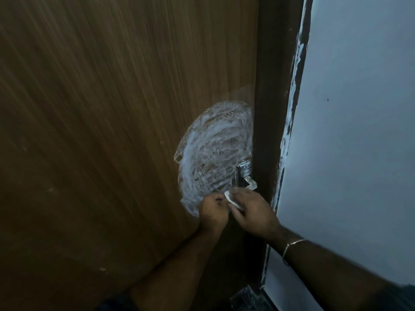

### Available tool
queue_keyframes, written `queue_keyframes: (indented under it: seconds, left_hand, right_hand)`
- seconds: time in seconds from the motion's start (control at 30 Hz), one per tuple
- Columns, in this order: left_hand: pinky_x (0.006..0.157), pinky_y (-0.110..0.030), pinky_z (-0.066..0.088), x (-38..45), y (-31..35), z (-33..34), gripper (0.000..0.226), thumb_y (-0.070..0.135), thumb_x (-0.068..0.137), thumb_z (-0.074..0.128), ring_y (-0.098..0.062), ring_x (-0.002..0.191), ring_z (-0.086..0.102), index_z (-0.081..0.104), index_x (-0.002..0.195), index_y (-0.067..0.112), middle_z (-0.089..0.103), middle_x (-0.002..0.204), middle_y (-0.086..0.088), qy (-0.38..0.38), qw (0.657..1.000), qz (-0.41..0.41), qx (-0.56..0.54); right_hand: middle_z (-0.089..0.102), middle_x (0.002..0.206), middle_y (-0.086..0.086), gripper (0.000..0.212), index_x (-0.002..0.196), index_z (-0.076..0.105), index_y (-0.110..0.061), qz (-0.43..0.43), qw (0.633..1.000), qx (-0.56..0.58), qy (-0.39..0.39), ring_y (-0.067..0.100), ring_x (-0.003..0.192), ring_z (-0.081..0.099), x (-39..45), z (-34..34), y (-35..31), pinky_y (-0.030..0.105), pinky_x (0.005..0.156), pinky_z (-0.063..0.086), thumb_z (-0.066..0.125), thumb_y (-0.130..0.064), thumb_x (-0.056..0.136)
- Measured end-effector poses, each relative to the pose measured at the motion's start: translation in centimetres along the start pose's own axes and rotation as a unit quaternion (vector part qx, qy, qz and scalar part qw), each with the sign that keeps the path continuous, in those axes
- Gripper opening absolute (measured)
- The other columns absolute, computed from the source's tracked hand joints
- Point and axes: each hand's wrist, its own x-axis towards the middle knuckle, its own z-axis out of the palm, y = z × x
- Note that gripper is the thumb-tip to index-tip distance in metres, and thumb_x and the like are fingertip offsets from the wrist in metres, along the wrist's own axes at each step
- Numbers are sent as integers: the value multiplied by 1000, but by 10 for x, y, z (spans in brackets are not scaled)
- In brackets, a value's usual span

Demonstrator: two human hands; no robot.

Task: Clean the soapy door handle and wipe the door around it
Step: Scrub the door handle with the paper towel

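Pinched between both hands, left (212, 213) and right (251, 212), the cloth (231, 199) should be pressed firmly against the handle (243, 176) (suds (213, 149) cleared afterward).

Brown door (101, 131) with fine streaked wood grain, smeared with swirled white soap (213, 149) beside a silver handle (243, 176). Dark brown frame (269, 86), pale grey-blue wall (359, 131). White cloth (231, 198); gold bangle (292, 245).
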Motion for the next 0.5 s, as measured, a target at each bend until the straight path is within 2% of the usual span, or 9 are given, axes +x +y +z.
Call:
queue_keyframes:
  seconds: [0.07,0.13,0.2,0.27,0.37,0.43,0.5]
  left_hand:
    - [50,-10,38,0,-2,0,18,11,98,61,-3,63,58,78,92,12,71,76,5,-5,1000,-7,-3]
    - [47,-7,39,0,-3,0,19,10,98,61,0,62,57,78,90,12,67,70,8,-7,1000,-12,-21]
    - [50,-8,38,0,-4,0,17,8,98,63,-2,64,58,79,92,9,67,73,8,-11,999,-10,-29]
    - [52,-10,37,0,-4,0,14,9,98,64,-3,66,57,78,95,7,68,77,5,-11,1000,-7,-26]
    - [53,-9,37,0,-2,-2,12,11,98,66,0,66,57,78,96,9,68,78,8,-11,1000,1,-16]
    - [51,-8,38,0,0,-4,12,14,99,65,3,67,57,77,94,14,66,76,11,-24,1000,1,-4]
    - [52,-9,36,1,1,-5,14,15,99,65,5,67,57,76,90,18,65,74,14,-29,999,3,17]
  right_hand:
    - [64,135,7,37,129,66,-9,-25,999,21,19,20,129,56,-8,2,2,26,117,32,62,-19,94]
    - [64,135,8,36,128,66,-7,-34,999,37,16,20,129,56,-8,-1,5,19,115,26,64,-13,93]
    - [66,132,10,36,125,68,-6,-51,998,32,6,24,126,60,-4,-4,9,25,114,28,67,-8,90]
    - [68,129,11,38,124,69,-6,-66,998,13,-13,27,121,63,0,-6,13,32,112,38,67,-3,87]
    - [72,116,9,32,116,72,-9,-64,998,3,-20,28,109,64,7,-9,15,40,94,53,63,-3,86]
    - [72,106,4,22,107,73,-13,-48,999,3,-9,24,100,61,11,-10,16,38,82,53,62,-8,88]
    - [68,100,0,15,99,70,-17,-35,999,-14,-7,20,97,58,12,-7,12,35,77,51,59,-11,90]
